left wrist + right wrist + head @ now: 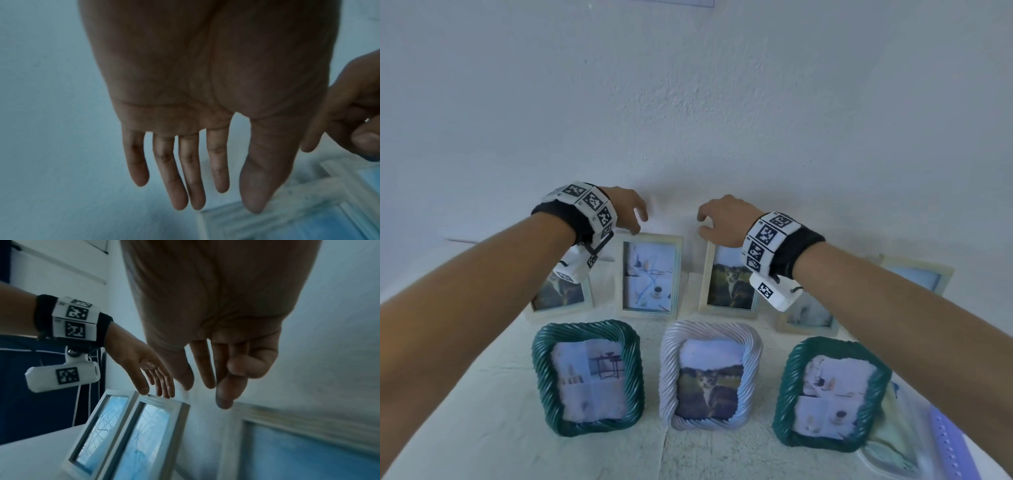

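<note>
From where I stand, the left wrist unit (pixel 573 269) covers the top of the back-left frame (pixel 558 296), and the right wrist unit (pixel 774 291) hides 1 side of the cat frame (pixel 726 284) and the top of the small frame (pixel 808 315) just right of it. The right forearm (pixel 893 301) cuts across the far-right frame (pixel 921 279). A purple strip (pixel 948 442) at the head view's bottom corner is blurred and runs off the edge. Whether the left hand (pixel 628 209) touches the middle frame (pixel 650 270), I cannot tell.
</note>
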The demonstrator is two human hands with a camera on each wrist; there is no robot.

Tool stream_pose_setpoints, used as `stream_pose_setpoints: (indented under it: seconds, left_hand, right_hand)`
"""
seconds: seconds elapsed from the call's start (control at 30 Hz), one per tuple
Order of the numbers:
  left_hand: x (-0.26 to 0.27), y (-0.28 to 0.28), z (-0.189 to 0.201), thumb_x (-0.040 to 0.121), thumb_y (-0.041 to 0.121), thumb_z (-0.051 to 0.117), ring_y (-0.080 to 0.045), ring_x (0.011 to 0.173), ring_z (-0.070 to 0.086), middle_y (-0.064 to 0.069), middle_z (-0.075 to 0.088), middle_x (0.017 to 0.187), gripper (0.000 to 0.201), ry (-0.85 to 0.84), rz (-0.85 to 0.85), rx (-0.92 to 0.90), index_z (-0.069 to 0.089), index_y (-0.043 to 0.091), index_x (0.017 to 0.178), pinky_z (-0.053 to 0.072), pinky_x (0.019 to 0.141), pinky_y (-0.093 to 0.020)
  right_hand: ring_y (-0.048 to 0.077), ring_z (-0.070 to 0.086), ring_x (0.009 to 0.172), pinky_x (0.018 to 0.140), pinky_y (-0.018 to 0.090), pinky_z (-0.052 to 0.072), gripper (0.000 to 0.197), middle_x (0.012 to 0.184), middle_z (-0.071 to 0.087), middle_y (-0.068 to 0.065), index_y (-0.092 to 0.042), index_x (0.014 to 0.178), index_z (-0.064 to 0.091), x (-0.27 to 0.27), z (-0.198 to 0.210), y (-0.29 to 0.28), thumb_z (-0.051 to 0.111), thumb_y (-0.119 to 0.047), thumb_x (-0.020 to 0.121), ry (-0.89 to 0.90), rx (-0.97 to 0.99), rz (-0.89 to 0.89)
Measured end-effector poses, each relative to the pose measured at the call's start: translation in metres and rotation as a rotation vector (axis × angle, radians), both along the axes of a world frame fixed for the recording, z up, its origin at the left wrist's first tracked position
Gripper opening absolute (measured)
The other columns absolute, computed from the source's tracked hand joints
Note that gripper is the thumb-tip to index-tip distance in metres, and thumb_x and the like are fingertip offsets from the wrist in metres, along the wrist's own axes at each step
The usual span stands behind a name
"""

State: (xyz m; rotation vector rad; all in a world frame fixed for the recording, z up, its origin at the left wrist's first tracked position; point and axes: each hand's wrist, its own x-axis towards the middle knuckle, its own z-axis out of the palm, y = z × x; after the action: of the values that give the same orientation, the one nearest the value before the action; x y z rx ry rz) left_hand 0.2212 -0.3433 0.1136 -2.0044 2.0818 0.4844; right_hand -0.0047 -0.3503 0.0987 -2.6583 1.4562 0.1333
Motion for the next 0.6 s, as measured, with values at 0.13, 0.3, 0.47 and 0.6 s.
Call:
stream_pose_setpoints:
  seconds: [0.13, 0.3, 0.47, 0.6]
  left_hand:
    - [0.011, 0.008, -0.007, 0.085, 0.013, 0.066, -0.022, 0.104, 0.061, -0.004, 0.067, 0.115, 0.028, 0.008, -0.03, 0.017, 0.068, 0.021, 0.111, 0.046, 0.088, -0.029]
    - [0.009, 0.023, -0.002, 0.092, 0.014, 0.057, -0.022, 0.106, 0.06, -0.004, 0.066, 0.116, 0.025, 0.043, -0.074, -0.046, 0.066, 0.02, 0.115, 0.044, 0.091, -0.031]
    - [0.006, 0.041, 0.039, 0.097, 0.019, 0.053, -0.016, 0.089, 0.058, -0.003, 0.064, 0.113, 0.023, 0.19, -0.111, -0.216, 0.062, 0.019, 0.119, 0.042, 0.083, -0.028]
    - [-0.01, 0.064, 0.088, 0.099, 0.017, 0.05, -0.025, 0.094, 0.064, -0.007, 0.064, 0.116, 0.021, 0.375, -0.151, -0.36, 0.062, 0.016, 0.116, 0.056, 0.081, -0.035]
  right_hand:
    - [0.028, 0.059, 0.091, 0.069, 0.028, 0.046, 0.041, 0.111, 0.064, 0.016, 0.0, 0.122, 0.057, 0.038, -0.017, -0.007, 0.056, -0.03, 0.094, -0.017, 0.155, 0.021]
    - [0.028, 0.06, 0.08, 0.057, 0.026, 0.035, 0.035, 0.109, 0.067, 0.022, 0.008, 0.105, 0.063, 0.043, -0.019, -0.007, 0.06, -0.025, 0.093, -0.064, 0.235, -0.02]
    - [0.014, 0.05, 0.071, 0.061, 0.024, 0.039, 0.03, 0.1, 0.058, 0.004, -0.007, 0.112, 0.06, 0.01, 0.029, 0.01, 0.057, -0.031, 0.095, -0.376, 0.182, -0.075]
    - [0.024, 0.066, 0.081, 0.069, 0.034, 0.056, 0.019, 0.098, 0.064, 0.009, -0.012, 0.1, 0.059, -0.025, 0.07, 0.037, 0.056, -0.031, 0.096, -0.815, 0.23, -0.157]
